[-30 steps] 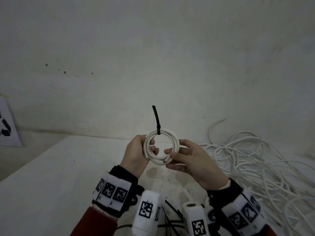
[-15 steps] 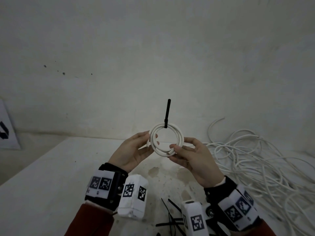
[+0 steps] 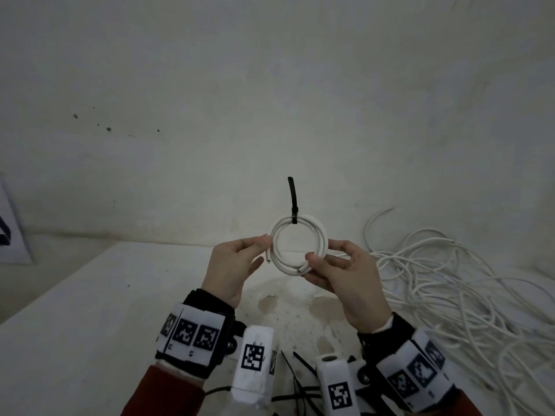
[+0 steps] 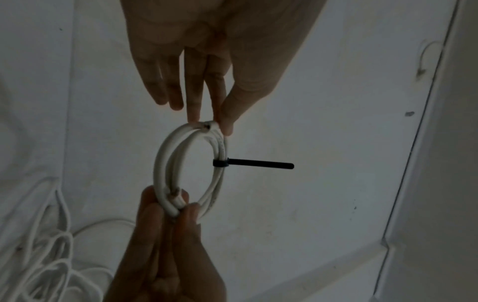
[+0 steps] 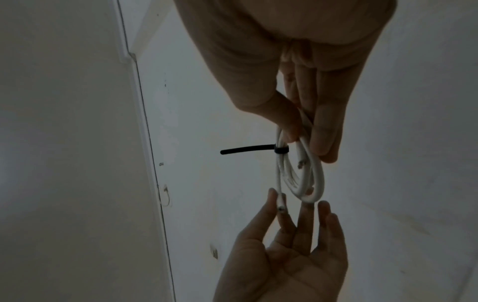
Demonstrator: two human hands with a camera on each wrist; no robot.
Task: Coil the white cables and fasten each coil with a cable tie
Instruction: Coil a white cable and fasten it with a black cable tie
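Right hand [image 3: 345,271] pinches tied coil [image 3: 297,246]; left hand [image 3: 237,259] fingers straight, touching rim. You check cable tie [image 3: 292,205] snug; tuck loose ends.

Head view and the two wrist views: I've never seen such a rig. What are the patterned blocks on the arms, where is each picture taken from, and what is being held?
No machine here: a person works bare-handed. The white blocks with black square patterns are cameras and markers strapped to the wrists. One picture comes from a camera on the head, looking down; the other two look along each hand at its fingers.

The right hand pinches a small coil of white cable, fastened at the top by a black cable tie whose tail sticks out. The left hand touches the coil's other side with nearly straight fingers.

On the white table lie a tangle of loose white cables and spare black cable ties.
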